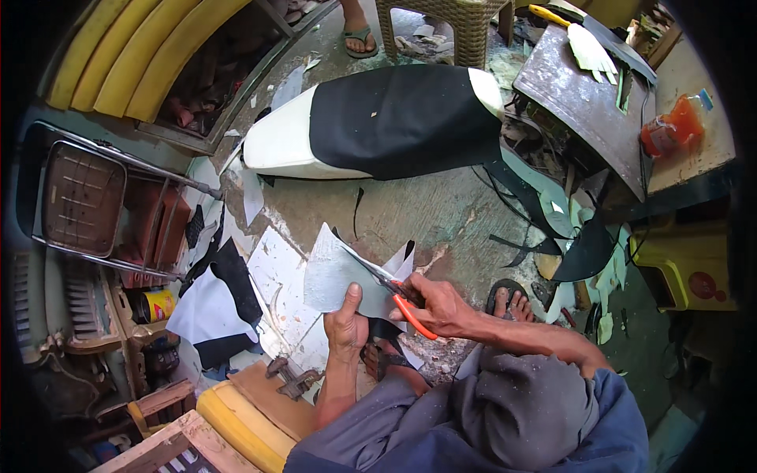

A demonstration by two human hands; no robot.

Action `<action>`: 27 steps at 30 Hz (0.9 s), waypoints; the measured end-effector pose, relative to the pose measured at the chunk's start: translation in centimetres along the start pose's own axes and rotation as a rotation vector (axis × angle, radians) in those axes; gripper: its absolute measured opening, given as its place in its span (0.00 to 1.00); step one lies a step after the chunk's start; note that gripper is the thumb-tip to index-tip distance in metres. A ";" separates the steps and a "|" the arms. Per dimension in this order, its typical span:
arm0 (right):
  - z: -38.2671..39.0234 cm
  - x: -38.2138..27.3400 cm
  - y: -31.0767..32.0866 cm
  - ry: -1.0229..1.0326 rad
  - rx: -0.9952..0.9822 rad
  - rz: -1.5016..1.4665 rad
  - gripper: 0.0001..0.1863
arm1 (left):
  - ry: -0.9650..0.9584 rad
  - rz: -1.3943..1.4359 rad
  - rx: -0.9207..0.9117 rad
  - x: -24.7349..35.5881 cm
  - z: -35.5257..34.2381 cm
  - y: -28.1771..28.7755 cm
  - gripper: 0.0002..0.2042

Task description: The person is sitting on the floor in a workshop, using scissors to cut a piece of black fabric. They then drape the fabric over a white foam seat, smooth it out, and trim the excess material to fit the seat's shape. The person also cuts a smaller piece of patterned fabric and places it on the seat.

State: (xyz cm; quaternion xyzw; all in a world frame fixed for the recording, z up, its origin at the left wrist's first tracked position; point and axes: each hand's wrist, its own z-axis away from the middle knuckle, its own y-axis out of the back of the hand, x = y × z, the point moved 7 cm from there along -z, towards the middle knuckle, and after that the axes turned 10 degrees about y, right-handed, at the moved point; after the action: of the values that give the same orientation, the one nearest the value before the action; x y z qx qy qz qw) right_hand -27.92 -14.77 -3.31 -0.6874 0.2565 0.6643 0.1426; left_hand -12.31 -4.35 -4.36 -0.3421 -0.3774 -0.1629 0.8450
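Observation:
My left hand [345, 329] grips a pale grey sheet of upholstery material [327, 272] by its lower edge, thumb on top. Orange-handled scissors [412, 315] are in my right hand [438, 306], fingers wrapped round the handles. Their dark blades lie along the sheet's upper right edge, pointing up and left; whether they are parted is hard to make out. A folded flap with a black underside stands beside the blades. Beyond my hands, a motorcycle seat [386, 118] with a black middle and white ends lies on the floor.
Black and white scraps [213, 307] lie on the left, near a metal-framed chair [83, 197]. A metal-topped table [583, 94] stands at the far right, with a woven stool [441, 16] at the back. Another person's foot [360, 39] shows beside the stool. More offcuts [583, 248] litter the right floor.

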 end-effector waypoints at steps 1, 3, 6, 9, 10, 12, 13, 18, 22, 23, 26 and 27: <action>0.1 0.0 0.1 0.020 -0.007 0.007 0.30 | 0.002 0.001 0.000 0.0 0.1 0.0 0.25; 0.2 0.0 0.1 0.039 -0.020 0.029 0.30 | 0.012 -0.008 -0.015 0.0 0.4 0.3 0.27; 0.2 -0.2 0.0 0.072 -0.038 0.023 0.30 | 0.058 0.042 -0.157 -0.5 0.6 1.6 0.34; 0.2 -0.5 -0.1 0.103 -0.092 0.038 0.31 | 0.151 0.245 -0.482 1.3 0.4 3.4 0.50; 0.3 -0.5 -0.1 0.103 -0.098 0.023 0.31 | 0.150 0.285 -0.467 2.6 0.3 3.7 0.50; 0.3 -0.5 0.0 0.107 -0.110 -0.003 0.30 | 0.145 0.365 -0.444 5.5 -0.2 3.2 0.51; 0.3 -0.6 0.1 0.119 -0.105 -0.009 0.30 | 0.124 0.270 -0.444 6.9 -0.4 3.4 0.50; 0.2 -0.8 -0.4 0.135 -0.150 0.020 0.29 | 0.103 -0.394 -0.298 12.1 -1.0 4.7 0.47; 0.4 -0.3 -0.7 0.136 -0.144 0.018 0.29 | 0.009 -0.508 -0.212 12.6 -0.3 1.5 0.38; 0.4 -0.1 -0.7 0.127 -0.148 0.024 0.29 | -0.031 -0.601 -0.188 12.9 -0.3 1.2 0.31; 0.4 -0.1 -0.9 0.118 -0.140 0.007 0.29 | -0.081 -0.661 -0.106 13.0 0.2 0.5 0.24; 0.4 -0.1 -0.9 0.117 -0.134 -0.006 0.29 | -0.114 -0.692 -0.076 13.1 0.4 0.2 0.21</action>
State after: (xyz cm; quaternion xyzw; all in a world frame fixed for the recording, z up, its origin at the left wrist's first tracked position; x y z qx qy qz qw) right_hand -27.81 -13.82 -3.37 -0.7339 0.2172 0.6382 0.0830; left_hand -3.75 -4.18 5.53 -0.2335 -0.5112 -0.4344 0.7039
